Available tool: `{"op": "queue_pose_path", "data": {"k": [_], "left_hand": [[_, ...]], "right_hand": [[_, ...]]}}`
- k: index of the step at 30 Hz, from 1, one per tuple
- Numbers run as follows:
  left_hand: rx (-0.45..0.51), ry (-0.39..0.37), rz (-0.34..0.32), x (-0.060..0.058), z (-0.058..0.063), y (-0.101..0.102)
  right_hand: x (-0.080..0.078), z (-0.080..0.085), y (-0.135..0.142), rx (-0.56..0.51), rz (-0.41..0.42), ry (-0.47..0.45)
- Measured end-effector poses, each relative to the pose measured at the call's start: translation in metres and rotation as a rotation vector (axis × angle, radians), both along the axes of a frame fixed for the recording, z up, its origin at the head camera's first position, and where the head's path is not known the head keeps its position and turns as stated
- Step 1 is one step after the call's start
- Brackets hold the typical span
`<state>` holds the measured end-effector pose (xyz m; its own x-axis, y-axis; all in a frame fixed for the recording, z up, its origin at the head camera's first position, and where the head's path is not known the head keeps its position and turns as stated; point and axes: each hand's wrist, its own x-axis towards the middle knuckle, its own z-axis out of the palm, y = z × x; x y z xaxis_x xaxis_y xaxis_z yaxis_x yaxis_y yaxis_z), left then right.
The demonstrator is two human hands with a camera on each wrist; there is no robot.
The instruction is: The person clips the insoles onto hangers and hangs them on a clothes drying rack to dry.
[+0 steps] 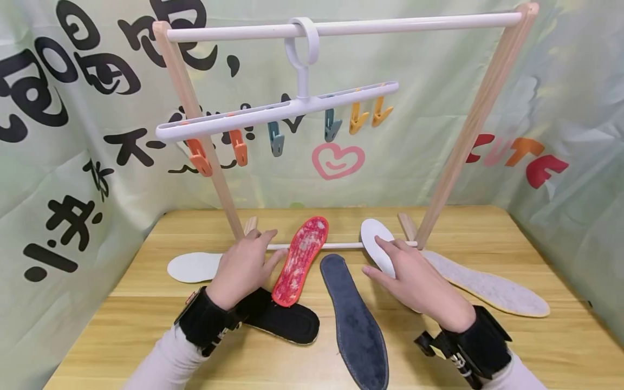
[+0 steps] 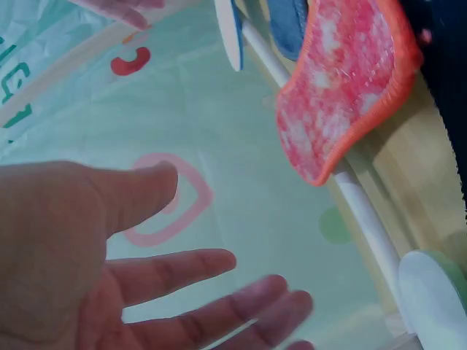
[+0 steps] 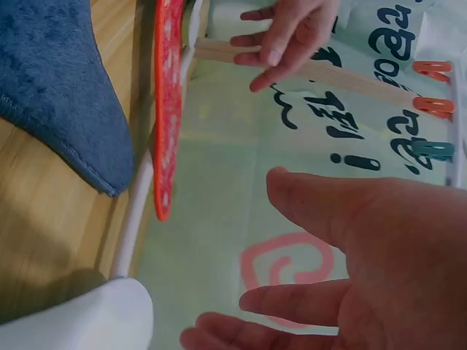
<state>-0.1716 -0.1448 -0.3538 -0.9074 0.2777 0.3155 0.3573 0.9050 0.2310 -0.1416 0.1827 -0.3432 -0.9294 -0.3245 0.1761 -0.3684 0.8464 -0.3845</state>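
Note:
My left hand, fingers apart and holding nothing, hovers left of a red fuzzy insole. That insole lies partly over a black insole. Behind the left hand, a white insole is partly hidden. On the other side, my right hand is above another white insole and hides part of it; its fingers are loosely extended, with nothing between them in the right wrist view. A dark blue-grey plush insole lies between the hands. Right of the right hand rests a light grey insole.
A wooden rack with a white top rod stands at the back. From the rod hangs a white hanger, tilted, with orange, blue-grey and yellow clips. A low white bar crosses the rack's base. Printed cloth surrounds the wooden table.

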Motion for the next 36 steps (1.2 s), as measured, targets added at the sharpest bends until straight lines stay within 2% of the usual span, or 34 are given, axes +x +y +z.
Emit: {"op": "queue_pose_path", "data": {"k": [6,10,16,24,27,36], "left_hand": [[0.060,-0.075,-0.019,-0.019,0.000,0.001],[0.089,-0.110,-0.029,-0.030,-0.001,0.001],[0.131,-0.165,-0.021,-0.043,-0.001,0.005],[0.166,-0.287,-0.003,-0.056,-0.005,0.012],[0.183,-0.303,-0.016,-0.060,-0.006,0.015],[0.176,-0.338,0.010,-0.069,-0.011,0.019]], "right_hand": [[-0.018,-0.004,-0.013,-0.041,0.042,0.007],[-0.032,-0.007,-0.022,-0.063,0.082,-0.037],[-0.048,-0.015,-0.030,-0.128,0.093,-0.101],[-0.065,-0.026,-0.044,-0.179,0.077,-0.184],[-0.070,-0.028,-0.048,-0.179,0.064,-0.203],[-0.079,-0.033,-0.058,-0.193,0.054,-0.266]]}}
